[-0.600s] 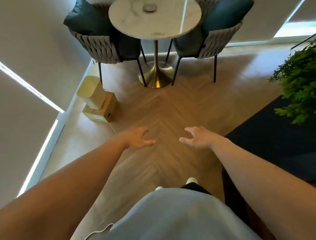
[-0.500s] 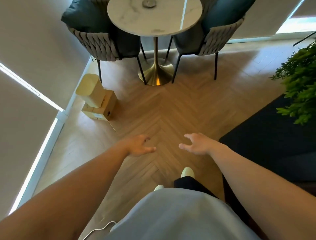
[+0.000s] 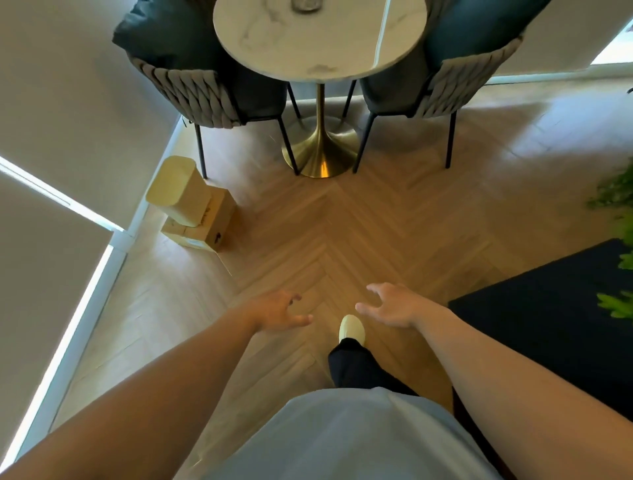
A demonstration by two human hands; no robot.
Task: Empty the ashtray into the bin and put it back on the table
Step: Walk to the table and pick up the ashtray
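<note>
While both hands (left (image 3: 279, 313), right (image 3: 394, 308)) hang spread and empty, I approach the table (image 3: 342, 51); a hasty reach could tip the ashtray (image 3: 306, 4), scattering ash.

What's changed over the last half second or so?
The person has stepped closer to the table, one foot now forward between the hands. Left hand and right hand remain open and empty. The ashtray, bin and chairs haven't moved.
</note>
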